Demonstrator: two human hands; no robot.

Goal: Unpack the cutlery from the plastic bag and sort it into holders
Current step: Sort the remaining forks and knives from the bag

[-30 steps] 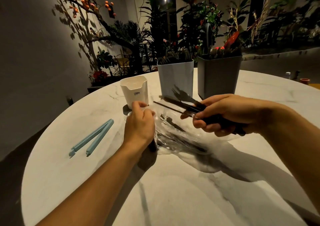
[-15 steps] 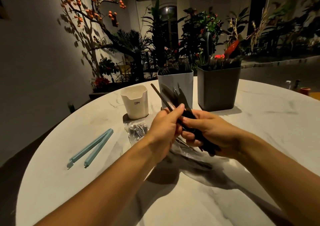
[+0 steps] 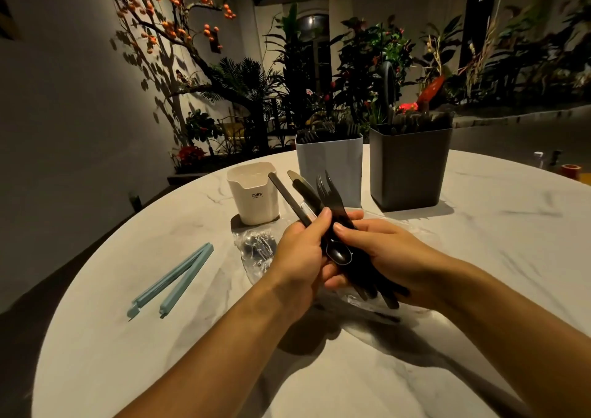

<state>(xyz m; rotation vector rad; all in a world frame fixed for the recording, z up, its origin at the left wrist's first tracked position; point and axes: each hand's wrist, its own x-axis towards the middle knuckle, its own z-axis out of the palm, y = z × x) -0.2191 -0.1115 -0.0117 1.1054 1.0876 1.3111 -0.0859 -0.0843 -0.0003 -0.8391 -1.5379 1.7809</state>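
Mid-frame, both hands, left hand [image 3: 299, 257] and right hand [image 3: 388, 257], grip the black cutlery bundle [image 3: 335, 225]; grey holders [image 3: 329, 168] partly stocked, cream holder [image 3: 252, 193] apparently empty, sorting remains

Table [image 3: 479, 257]: round, white marble top.
Clip [image 3: 172, 281]: pale blue bag clip, lying open, left side of table.
Backdrop: leafy plants [image 3: 367, 65]; branch with orange berries [image 3: 166, 17] against wall.
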